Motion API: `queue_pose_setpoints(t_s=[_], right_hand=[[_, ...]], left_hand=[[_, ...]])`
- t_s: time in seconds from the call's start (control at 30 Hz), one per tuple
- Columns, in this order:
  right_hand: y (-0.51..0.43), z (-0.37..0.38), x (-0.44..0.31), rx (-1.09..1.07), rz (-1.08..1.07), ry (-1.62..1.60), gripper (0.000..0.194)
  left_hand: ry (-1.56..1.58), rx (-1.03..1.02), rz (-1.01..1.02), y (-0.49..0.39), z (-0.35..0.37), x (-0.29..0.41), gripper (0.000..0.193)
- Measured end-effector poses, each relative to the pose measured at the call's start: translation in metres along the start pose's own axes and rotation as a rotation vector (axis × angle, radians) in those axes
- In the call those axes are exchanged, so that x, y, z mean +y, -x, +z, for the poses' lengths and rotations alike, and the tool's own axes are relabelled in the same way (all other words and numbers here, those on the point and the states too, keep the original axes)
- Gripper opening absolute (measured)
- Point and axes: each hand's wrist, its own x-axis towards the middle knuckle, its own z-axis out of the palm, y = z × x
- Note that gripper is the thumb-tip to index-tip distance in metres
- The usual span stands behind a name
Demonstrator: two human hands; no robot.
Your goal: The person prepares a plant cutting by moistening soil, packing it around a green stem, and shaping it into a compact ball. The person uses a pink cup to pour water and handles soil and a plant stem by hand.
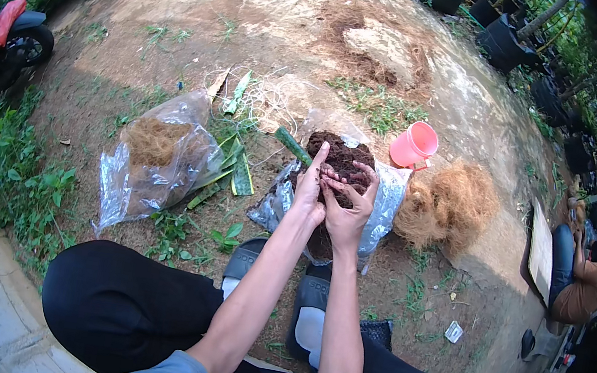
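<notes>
My left hand and my right hand meet over an opened clear plastic bag of dark brown, crumbly growing medium. Between them they cup a clump of the medium around the lower end of a green leaf cutting, which sticks out up and to the left. How the fingers close on the clump is partly hidden. A pink plastic mug stands just beyond the bag. Tan coconut-like fibre is heaped at its right. Cut green-and-yellow leaves lie to the left.
Another clear bag holds tan fibre. Tangled white string lies beyond the leaves. A parked motorcycle stands far left, black planters upper right. Another person sits at the far right beside a board.
</notes>
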Motion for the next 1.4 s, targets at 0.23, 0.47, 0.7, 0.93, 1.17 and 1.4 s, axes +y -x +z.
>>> queue_pose_setpoints(t_s=[0.23, 0.47, 0.7, 0.93, 1.17, 1.4], right_hand=[[0.015, 0.009, 0.003, -0.118, 0.035, -0.008, 0.028], [-0.016, -0.015, -0.001, -0.104, -0.012, -0.155, 0.032], [-0.003, 0.005, -0.007, -0.188, 0.031, -0.22, 0.027], [0.0, -0.001, -0.002, -0.145, 0.137, -0.322, 0.019], [-0.015, -0.011, -0.009, -0.177, 0.27, -0.248, 0.017], [-0.037, -0.031, -0.003, -0.055, 0.297, -0.247, 0.032]], left_hand=[[0.087, -0.09, -0.067, -0.013, -0.028, 0.004, 0.052], [0.404, -0.187, -0.042, -0.014, -0.016, 0.024, 0.053], [0.491, -0.152, 0.028, 0.001, -0.001, 0.03, 0.058], [0.431, -0.15, 0.13, 0.013, 0.016, 0.018, 0.05], [0.145, 0.065, 0.288, 0.011, 0.019, 0.017, 0.046], [-0.22, -0.2, 0.11, 0.012, 0.009, 0.013, 0.062]])
